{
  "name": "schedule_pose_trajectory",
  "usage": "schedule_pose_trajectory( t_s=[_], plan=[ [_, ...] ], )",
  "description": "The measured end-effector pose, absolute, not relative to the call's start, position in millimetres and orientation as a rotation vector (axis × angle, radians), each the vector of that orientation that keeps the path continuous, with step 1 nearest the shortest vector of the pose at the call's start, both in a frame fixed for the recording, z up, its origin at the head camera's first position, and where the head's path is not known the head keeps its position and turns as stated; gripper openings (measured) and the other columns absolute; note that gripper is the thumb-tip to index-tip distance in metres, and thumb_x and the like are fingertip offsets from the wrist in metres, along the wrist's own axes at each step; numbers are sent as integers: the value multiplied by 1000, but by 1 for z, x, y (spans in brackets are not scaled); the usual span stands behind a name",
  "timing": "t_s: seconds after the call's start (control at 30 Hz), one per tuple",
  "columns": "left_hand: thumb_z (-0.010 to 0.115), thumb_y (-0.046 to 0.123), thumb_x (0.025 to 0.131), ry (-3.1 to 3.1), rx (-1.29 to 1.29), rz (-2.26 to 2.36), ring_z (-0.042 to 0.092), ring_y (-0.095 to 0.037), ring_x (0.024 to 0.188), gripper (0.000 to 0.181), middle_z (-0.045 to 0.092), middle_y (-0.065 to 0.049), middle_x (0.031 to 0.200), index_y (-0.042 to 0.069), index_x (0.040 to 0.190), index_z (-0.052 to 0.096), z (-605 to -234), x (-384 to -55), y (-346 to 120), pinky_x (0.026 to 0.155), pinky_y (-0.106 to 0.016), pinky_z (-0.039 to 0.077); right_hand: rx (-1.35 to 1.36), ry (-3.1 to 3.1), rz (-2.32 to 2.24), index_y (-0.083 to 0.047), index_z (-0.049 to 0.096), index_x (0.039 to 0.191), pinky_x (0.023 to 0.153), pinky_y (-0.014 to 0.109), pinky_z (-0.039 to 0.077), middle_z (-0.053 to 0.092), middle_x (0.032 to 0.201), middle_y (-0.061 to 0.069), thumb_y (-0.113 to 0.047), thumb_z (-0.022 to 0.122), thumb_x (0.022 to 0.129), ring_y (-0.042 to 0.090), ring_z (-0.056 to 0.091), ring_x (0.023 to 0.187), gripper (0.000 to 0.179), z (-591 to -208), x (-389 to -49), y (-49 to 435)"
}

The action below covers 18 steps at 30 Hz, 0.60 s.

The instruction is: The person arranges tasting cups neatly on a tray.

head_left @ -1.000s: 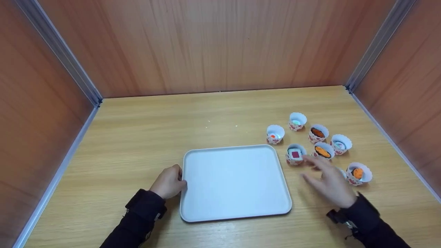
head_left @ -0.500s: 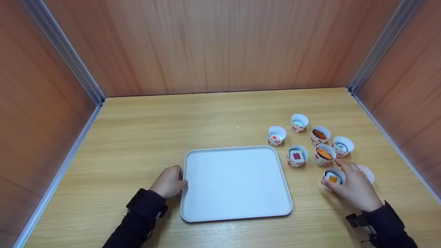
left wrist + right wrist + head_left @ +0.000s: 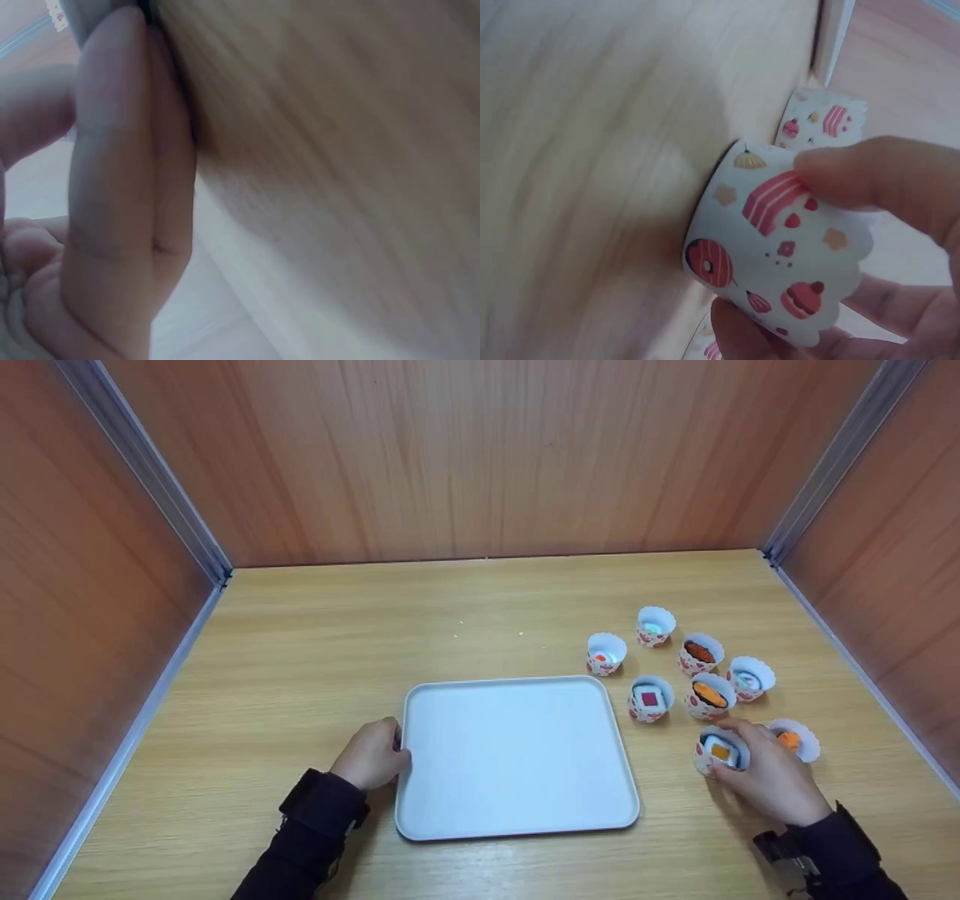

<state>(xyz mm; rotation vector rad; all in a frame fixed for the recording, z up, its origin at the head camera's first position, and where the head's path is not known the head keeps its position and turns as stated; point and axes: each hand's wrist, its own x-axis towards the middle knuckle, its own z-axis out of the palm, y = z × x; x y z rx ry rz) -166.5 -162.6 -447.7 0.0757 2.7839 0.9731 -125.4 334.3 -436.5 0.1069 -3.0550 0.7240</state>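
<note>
A white rectangular tray [image 3: 517, 757] lies flat on the wooden table. My left hand [image 3: 371, 754] pinches its left rim, thumb on top and fingers at the outer side; the left wrist view shows those fingers [image 3: 112, 150] close up. To the tray's right, my right hand [image 3: 772, 772] grips a paper cupcake cup [image 3: 780, 240] between thumb and fingers. Cake and doughnut prints cover the cup's wall. Inside it sits a white piece with an orange-yellow square top [image 3: 721, 750]. The cup looks upright; whether its base touches the table I cannot tell.
Several similar paper cups stand right of the tray. The nearest to the tray holds a piece with a dark red square [image 3: 649, 700]. Another holds an orange oblong piece [image 3: 709, 694]. A cup [image 3: 806, 742] stands partly behind my right hand. Wooden panels enclose the table's back and sides.
My right hand has moved right and down from above the cups, then closed its thumb and fingers on the cup with the orange-yellow topped piece. My left hand stays at the tray's rim.
</note>
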Motion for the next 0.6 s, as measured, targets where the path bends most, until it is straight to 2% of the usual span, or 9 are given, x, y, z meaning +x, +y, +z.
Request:
schedule_pose_trajectory(
  t_s=[0.17,0.37,0.6],
  plan=[
    [60,-1,79,2793,71,957,49,-16,54,10,51,-4,66,4,76,51,-449,-166,-162,46,-26,39,136,-3087,796,3,50,132,93,58,44,55,129,28,-18,74,82,43,53,118,59,-427,-130,322],
    [60,0,79,2802,78,942,48,-16,54,11,50,-3,65,4,75,51,-450,-166,-161,46,-25,38,264,-3053,910,-1,51,132,97,57,44,57,131,22,-19,75,83,39,53,121,58,-407,-136,302],
    [61,-1,79,2797,58,944,48,-17,55,11,50,-4,66,4,76,51,-448,-165,-162,47,-25,38,538,-2955,1030,-7,54,129,88,42,50,61,124,11,-19,78,82,24,59,106,54,-390,-161,252]
  ],
)
